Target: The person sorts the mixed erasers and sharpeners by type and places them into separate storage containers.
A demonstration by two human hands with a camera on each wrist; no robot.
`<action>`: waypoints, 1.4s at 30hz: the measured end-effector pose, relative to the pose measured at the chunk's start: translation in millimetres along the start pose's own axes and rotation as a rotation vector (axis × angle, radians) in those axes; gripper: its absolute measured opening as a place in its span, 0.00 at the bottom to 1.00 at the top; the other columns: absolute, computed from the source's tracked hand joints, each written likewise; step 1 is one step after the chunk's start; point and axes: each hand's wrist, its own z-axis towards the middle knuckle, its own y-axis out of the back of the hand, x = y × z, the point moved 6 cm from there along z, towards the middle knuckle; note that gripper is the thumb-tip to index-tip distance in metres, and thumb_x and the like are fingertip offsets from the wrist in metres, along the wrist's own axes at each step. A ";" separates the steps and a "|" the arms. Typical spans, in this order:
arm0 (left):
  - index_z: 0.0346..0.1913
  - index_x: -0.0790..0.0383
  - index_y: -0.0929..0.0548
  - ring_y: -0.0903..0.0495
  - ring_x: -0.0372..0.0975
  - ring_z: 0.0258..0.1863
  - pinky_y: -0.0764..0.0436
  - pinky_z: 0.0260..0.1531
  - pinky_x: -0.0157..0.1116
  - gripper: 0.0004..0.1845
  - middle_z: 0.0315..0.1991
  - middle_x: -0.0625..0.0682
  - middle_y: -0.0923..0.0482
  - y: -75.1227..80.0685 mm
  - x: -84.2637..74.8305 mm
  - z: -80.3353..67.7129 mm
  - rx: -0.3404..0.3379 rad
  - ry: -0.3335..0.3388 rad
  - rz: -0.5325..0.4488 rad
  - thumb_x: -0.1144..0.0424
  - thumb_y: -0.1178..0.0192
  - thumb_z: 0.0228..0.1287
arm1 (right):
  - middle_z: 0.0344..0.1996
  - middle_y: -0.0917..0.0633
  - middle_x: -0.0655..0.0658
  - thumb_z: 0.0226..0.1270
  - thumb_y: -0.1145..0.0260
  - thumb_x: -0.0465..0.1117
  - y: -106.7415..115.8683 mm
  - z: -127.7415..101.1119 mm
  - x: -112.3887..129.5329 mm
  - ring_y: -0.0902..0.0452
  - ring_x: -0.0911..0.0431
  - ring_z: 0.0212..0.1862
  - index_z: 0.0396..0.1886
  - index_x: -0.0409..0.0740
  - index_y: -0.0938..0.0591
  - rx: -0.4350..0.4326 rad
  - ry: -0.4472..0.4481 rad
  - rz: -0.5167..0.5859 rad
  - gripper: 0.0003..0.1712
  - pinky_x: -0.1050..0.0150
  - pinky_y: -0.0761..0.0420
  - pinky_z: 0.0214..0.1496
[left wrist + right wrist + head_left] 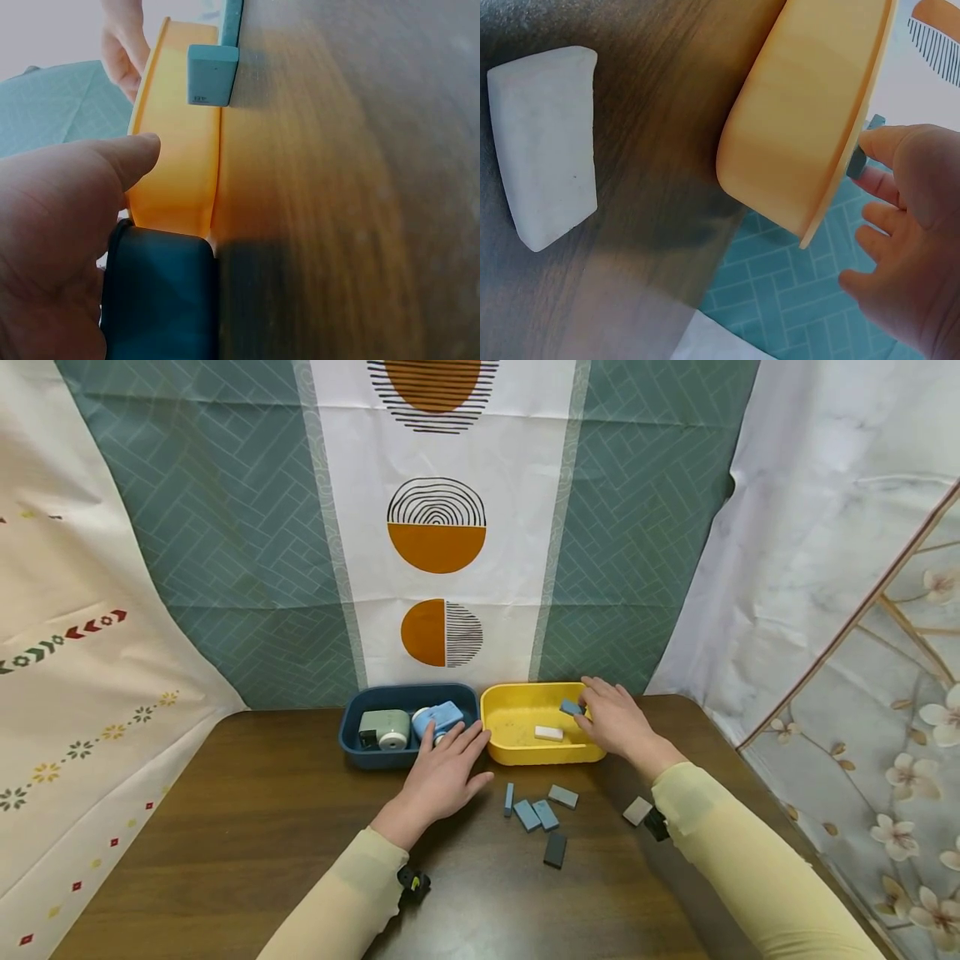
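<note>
- Two tubs sit side by side at the back of the wooden table (225, 827) in the head view: a dark blue tub (352, 747) with a grey-green sharpener (385, 729) and a light blue one (438, 720), and a yellow tub (517, 752) with a white eraser (548, 733) inside.
- Right hand (615, 720) reaches over the yellow tub's far corner, pinching a small blue block (572, 707) just above the inside, I'd guess so it lands in there.
- Left hand (442, 777) lies flat, fingers relaxed and spread, tips touching the blue tub's front rim near where both tubs meet (looks like it's steadying them).
- Several loose grey-blue blocks (543, 814) lie on the table in front of the yellow tub, plus a grey one (637, 811) near the right sleeve.
- Left wrist view: the thumb (112, 161) lies against the yellow tub's wall, gripping nothing, and one block (212, 73) stands close to that wall.
- Right wrist view: fingers (885, 142) curl over the yellow rim with a sliver of the blue block visible; a pale block (547, 142) lies on the table apart from the tub.
</note>
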 end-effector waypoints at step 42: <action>0.89 0.50 0.37 0.44 0.52 0.87 0.63 0.84 0.66 0.40 0.89 0.48 0.44 1.0 -1.7 -0.8 0.002 0.010 -0.031 0.39 0.41 0.84 | 0.83 0.33 0.29 0.85 0.33 0.51 -0.8 -7.9 6.0 0.41 0.33 0.84 0.74 0.32 0.22 -0.013 0.026 -0.005 0.32 0.32 0.46 0.85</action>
